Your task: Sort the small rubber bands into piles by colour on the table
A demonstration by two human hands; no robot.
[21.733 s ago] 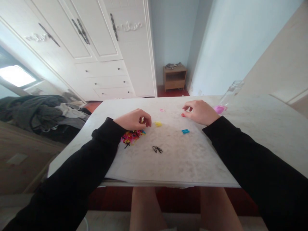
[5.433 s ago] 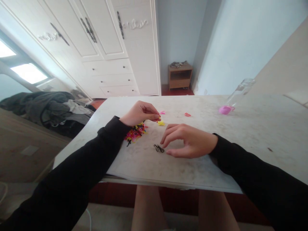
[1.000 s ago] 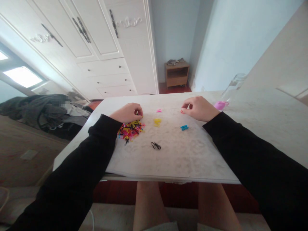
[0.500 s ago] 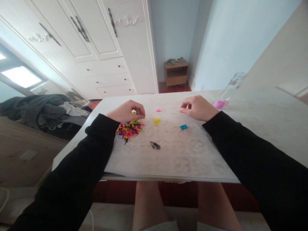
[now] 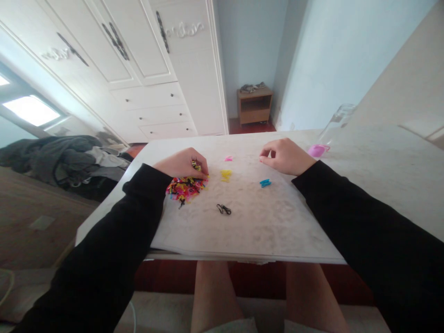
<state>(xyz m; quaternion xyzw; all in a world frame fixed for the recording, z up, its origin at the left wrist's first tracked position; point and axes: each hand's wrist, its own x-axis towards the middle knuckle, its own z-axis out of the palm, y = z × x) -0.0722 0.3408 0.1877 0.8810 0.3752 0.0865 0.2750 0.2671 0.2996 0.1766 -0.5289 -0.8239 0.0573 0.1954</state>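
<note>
At the left of the table lies a heap of small rubber bands (image 5: pixel 185 188) in red, pink, yellow, black and blue. My left hand (image 5: pixel 185 163) is over its far side, thumb and fingers brought together at the heap's right edge; what they pinch is too small to make out. Raised a little at the right, my right hand (image 5: pixel 286 157) has thumb and forefinger closed, with any content hidden. Between the hands are a pink band (image 5: pixel 228 158) and some yellow bands (image 5: pixel 226 175). Blue bands (image 5: pixel 265 183) lie below my right hand, and black bands (image 5: pixel 224 209) nearer me.
A clear bottle (image 5: pixel 335 125) with something pink (image 5: pixel 318 150) by its near end lies at the table's (image 5: pixel 263 231) far right. Dark clothes (image 5: pixel 65 162) are piled beyond the left edge. A white wardrobe (image 5: pixel 145 101) and a small wooden cabinet (image 5: pixel 255 106) stand behind.
My left hand has dipped slightly, its fingertips coming down onto the heap's right edge. My right hand and the sorted bands have stayed in place.
</note>
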